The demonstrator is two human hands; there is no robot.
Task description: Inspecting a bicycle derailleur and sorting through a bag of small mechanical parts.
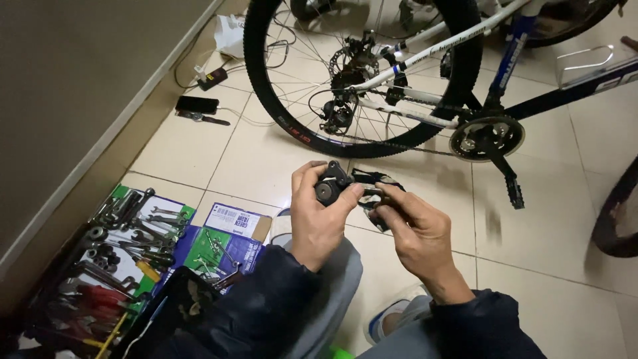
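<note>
Brake part [332, 184], small, black, with a round face turned toward the camera: held up in the air above the person's knees, clear of the floor, in front of the rear wheel [362, 76] of the bicycle.

Left hand [318, 216]: closed around the brake part from below and behind; thumb on the near side, fingertips curled over the top. Wrist bent upward, forearm rising from the dark jacket sleeve [266, 299].

Right hand [417, 229]: just to the right of the brake part, fingers pinched on a slim dark piece [375, 193] that meets the part's right side. What that piece is cannot be told; it is partly hidden by the fingers. Long axis of the two pieces together runs roughly left to right, tilted a little down toward the right hand. Both hands touch the assembly; the left carries the bulk of it, the right works at its end.

Surroundings:
- Bicycle, white and blue frame [425, 50], standing on the tiled floor [551, 266] beyond the hands; chain ring and crank [488, 139] to the right, pedal hanging down.
- Tool spread [133, 229] on flattened cardboard at the floor's left edge by the wall: spanners, sockets, red-handled pliers.
- Dark phone [197, 104] on the floor near the wall, far left of the wheel.
- Second wheel [615, 219], partly seen at the right edge.
- Grey trousers and a light shoe [389, 322] below the hands.
</note>
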